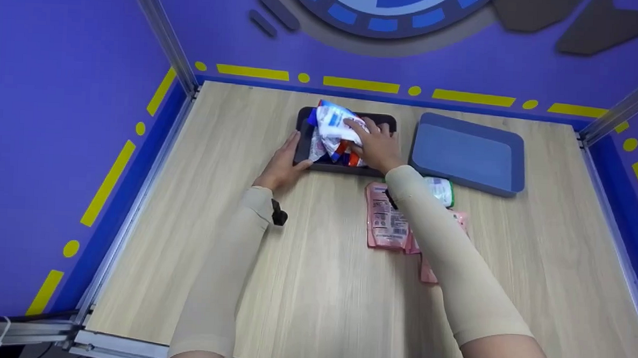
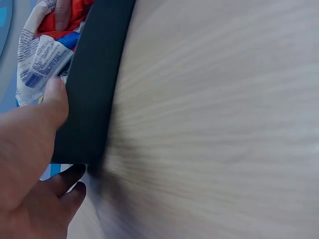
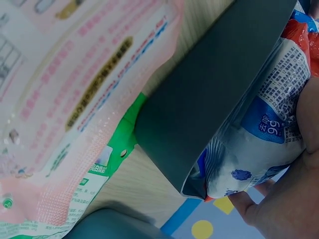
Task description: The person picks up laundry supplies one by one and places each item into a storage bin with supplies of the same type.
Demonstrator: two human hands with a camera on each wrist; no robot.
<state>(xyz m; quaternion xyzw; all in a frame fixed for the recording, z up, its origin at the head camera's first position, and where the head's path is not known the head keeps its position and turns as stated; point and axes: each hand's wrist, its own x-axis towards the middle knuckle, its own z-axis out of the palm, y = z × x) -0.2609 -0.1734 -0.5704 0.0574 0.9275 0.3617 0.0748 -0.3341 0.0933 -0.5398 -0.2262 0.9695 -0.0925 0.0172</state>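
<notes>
My left hand (image 1: 282, 164) grips the left end of a black bin (image 1: 342, 169), thumb at the front corner and fingers along its outer wall. In the left wrist view the thumb lies at the bin's rim. Glossy white, blue and red plastic packets are heaped in the bin. My right hand (image 1: 377, 146) holds the top white-and-blue printed packet (image 1: 332, 123), its fingers spread over the packet's right side. This packet (image 3: 271, 117) rises above the bin's wall in the right wrist view. The lower packets are partly hidden by it and by the hand.
A blue-grey tray (image 1: 463, 153) stands right of the bin. In front of it lie a green-and-white packet (image 1: 441, 191) and several pink packets (image 1: 387, 219), partly hidden under my right forearm. Purple walls (image 1: 249, 47) border the wooden table (image 1: 314, 286).
</notes>
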